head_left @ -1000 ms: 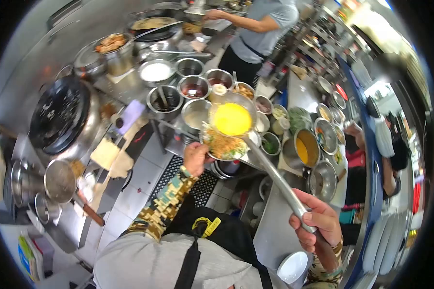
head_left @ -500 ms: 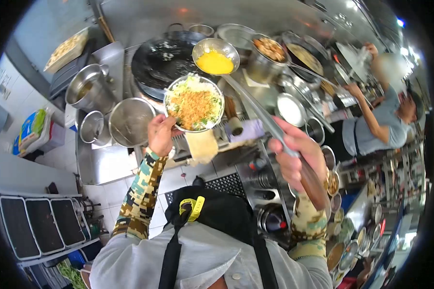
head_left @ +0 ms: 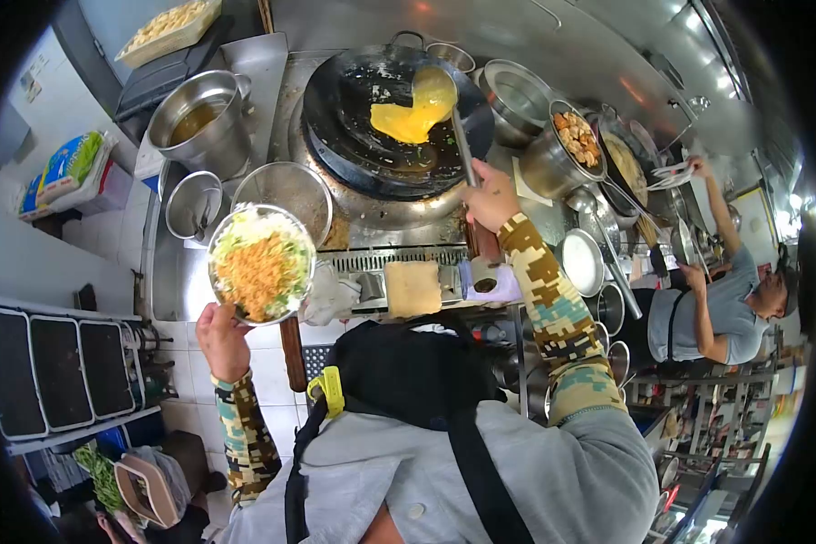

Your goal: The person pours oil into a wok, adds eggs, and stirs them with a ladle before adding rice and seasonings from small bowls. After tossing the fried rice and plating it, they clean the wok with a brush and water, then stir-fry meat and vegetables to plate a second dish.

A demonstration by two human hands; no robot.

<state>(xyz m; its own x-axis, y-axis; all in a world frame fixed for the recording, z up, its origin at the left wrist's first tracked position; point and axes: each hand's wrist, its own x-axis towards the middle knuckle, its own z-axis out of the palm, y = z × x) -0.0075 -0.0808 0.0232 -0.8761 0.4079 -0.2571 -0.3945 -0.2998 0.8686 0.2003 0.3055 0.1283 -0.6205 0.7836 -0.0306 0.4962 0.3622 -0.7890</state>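
— What sits closest?

— The person's own pale grey shirt [head_left: 399,480] crossed by black apron straps [head_left: 476,476], then two sleeves in a camouflage print [head_left: 245,435]. The left hand [head_left: 219,337] is low on the left. Its fingers are curled shut on the near rim of a round steel bowl [head_left: 260,263], which is heaped with shredded pale-green leaves and an orange-brown crumbly topping.

— Where is that bowl?

— In the air, roughly level, off the front left corner of the steel stove [head_left: 381,222]. It overlaps a shallow round steel pan [head_left: 286,186] just behind it (whether the two touch, I cannot tell).

— Next?

— A tan folded cloth [head_left: 412,288] lies on the stove's front ledge. Just past it is the right hand [head_left: 488,195], wrapped tight round the handle of a long-handled steel ladle [head_left: 460,136].

— Where does the ladle reach?

— Out over a wide black wok [head_left: 354,140]. Its cup is tipped at the far side, and yellow beaten egg [head_left: 410,118] runs from it onto the wok's dark floor.

— And beyond?

— Left of the wok stands a tall steel pot of brown liquid [head_left: 199,122], with a smaller steel pot [head_left: 193,204] nearer. Right of the wok is a steel pot of fried brown chunks [head_left: 573,136]. At the far right, well apart, a co-worker in a grey top [head_left: 712,313] stands with one arm raised.
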